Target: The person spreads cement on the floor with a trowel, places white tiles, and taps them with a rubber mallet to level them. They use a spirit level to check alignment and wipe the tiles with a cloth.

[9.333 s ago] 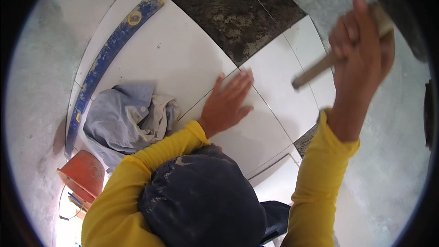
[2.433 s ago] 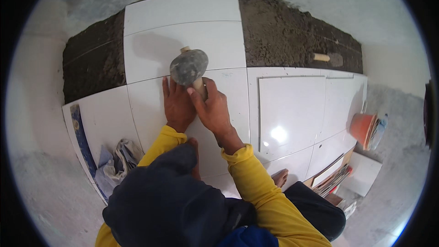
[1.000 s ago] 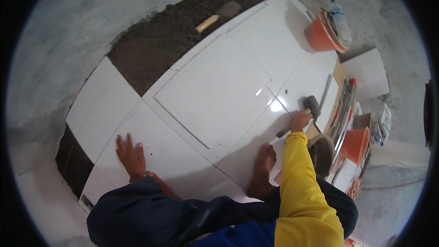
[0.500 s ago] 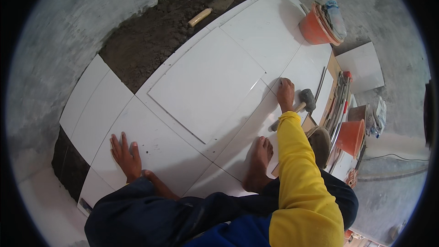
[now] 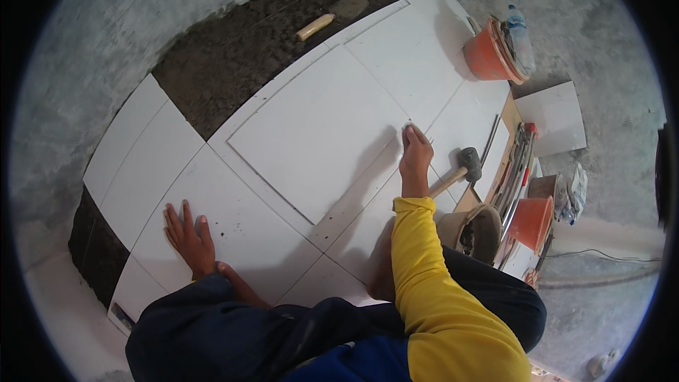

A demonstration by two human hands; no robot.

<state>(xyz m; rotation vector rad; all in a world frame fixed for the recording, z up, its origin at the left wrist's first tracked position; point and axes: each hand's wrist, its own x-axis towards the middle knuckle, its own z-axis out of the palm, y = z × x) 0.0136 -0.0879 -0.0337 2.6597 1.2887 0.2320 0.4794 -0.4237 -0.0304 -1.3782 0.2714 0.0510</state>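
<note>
My left hand (image 5: 189,240) lies flat on a white floor tile (image 5: 233,216), fingers stretched out. At the right corner of a loose white tile (image 5: 318,127), which lies on top of the laid tiles, is my right hand (image 5: 416,155). Its fingers are pinched together; what they hold, if anything, is too small to make out. Right of that hand rests a rubber mallet (image 5: 468,164) with a black head and wooden handle, partly hidden by my yellow sleeve.
Dark mortar (image 5: 226,56) runs along the wall, with a wooden-handled trowel (image 5: 316,27) on it. To the right stand an orange bucket (image 5: 488,56) with a plastic bottle (image 5: 520,35), another orange bucket (image 5: 530,219), a pale bucket (image 5: 472,230) and metal bars (image 5: 520,163). A tile (image 5: 555,120) lies beyond.
My right hand has moved left, from beside the mallet to the loose tile's corner. The left hand stays flat on its tile. The whole view has shifted slightly.
</note>
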